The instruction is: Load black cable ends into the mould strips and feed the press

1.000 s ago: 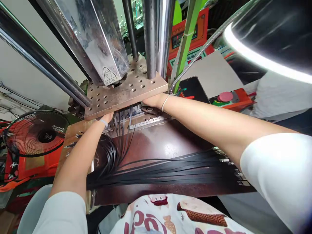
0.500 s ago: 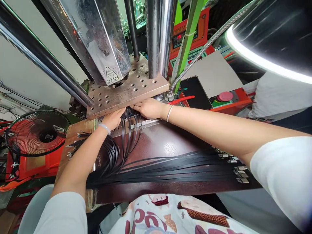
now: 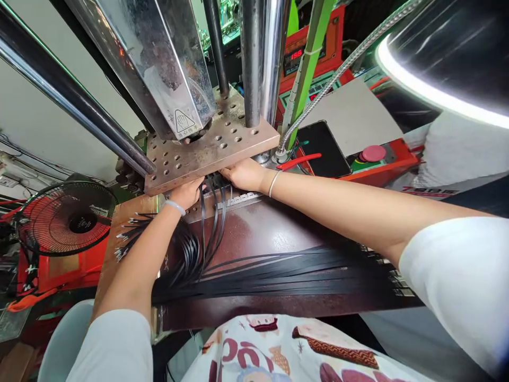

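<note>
Looping out from under the drilled metal plate, the black cables run down onto the dark red tabletop; left hand on one side, right hand on the other, fingertips partly hidden, can't tell if either's pinching; fan off left; red handle beyond the right wrist.

Cables lie along the front edge of the counter, w/ ends nr its R front corner; at the L side, some loop back twd the press plate. L hand & R hand are at plate's front edge, cables btwn them. Tablet is behind R forearm, fan L of counter.
</note>
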`<action>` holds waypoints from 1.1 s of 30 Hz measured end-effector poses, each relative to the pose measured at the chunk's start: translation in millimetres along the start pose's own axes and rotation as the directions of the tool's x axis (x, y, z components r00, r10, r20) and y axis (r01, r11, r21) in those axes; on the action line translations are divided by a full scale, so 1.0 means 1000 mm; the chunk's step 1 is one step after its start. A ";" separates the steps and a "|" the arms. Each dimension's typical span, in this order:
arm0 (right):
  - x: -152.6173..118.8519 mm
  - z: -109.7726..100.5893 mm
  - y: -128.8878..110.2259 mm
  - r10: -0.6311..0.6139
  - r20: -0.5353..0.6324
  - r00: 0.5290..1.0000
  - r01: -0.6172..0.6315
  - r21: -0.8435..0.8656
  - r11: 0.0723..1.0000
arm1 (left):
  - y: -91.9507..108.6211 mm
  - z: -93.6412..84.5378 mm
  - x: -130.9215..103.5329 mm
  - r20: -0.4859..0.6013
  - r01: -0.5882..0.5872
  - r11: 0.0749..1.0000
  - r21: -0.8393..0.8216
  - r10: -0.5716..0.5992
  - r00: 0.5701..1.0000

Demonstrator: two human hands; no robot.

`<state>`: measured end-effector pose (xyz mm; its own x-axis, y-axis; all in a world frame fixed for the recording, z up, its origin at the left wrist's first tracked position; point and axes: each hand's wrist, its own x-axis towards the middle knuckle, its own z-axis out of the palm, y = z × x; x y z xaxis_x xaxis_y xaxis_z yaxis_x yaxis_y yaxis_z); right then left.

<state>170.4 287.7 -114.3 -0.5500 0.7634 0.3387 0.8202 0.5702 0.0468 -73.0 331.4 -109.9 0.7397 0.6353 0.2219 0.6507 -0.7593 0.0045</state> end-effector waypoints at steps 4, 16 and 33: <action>-0.003 -0.002 0.004 0.051 0.002 0.999 -0.051 0.032 0.998 | -0.007 -0.001 -0.002 0.004 0.021 1.000 -0.020 -0.020 1.000; -0.046 -0.033 -0.017 0.178 -0.068 0.982 -0.158 0.230 0.960 | 0.010 -0.024 0.000 0.188 0.058 0.997 -0.044 -0.049 0.981; -0.314 0.002 -0.146 0.226 0.841 0.492 -0.507 0.488 -0.711 | 0.172 0.069 -0.329 0.536 0.197 -0.551 -0.811 -0.565 0.627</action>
<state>223.0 -34.7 -229.8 -0.2179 0.7596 -0.6128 -0.3806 -0.6444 -0.6633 -192.1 1.5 -249.6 0.1880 0.9030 -0.3863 -0.3519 0.4291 0.8319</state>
